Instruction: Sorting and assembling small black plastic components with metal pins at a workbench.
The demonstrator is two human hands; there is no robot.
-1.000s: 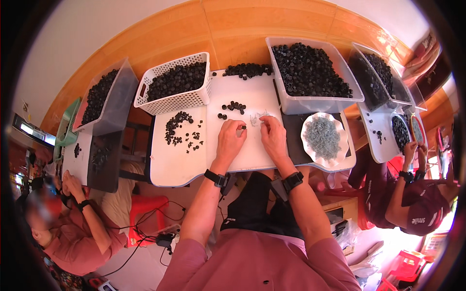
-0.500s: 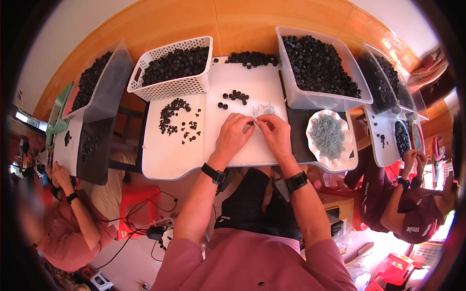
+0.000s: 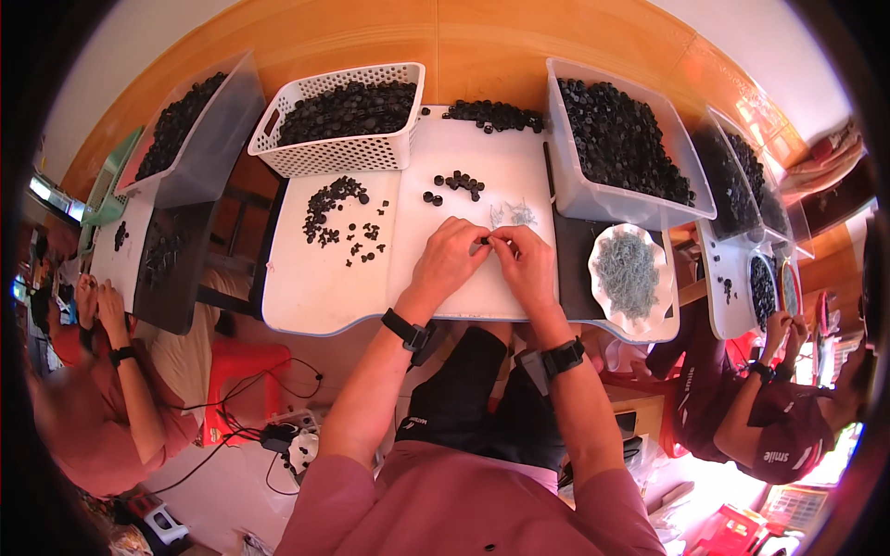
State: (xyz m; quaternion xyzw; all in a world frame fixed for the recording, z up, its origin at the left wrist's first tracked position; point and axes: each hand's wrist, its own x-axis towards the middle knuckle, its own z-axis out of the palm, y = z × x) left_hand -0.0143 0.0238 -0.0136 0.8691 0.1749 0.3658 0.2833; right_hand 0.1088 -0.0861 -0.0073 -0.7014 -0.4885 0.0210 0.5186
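My left hand [image 3: 451, 257] pinches a small round black plastic piece [image 3: 484, 241] over the near part of the white table. Against it, the fingertips of my right hand [image 3: 525, 263] are pressed together; whatever they grip is too small to make out. Just beyond my hands lies a little heap of thin, pale grey pieces [image 3: 514, 215]. A cluster of black round caps [image 3: 458, 183] sits farther up the table. To the left are small black parts [image 3: 326, 206], some spread out singly.
A white perforated basket [image 3: 338, 161] and a clear bin [image 3: 623, 199], both full of black parts, stand at the back. A scalloped white dish [image 3: 664, 298] holds thin grey pieces at right. Co-workers sit at both sides; cables [image 3: 243, 428] hang at lower left.
My fingertips have drawn closer together around the black piece. The view has shifted slightly, so the table and bins sit a little differently in the picture.
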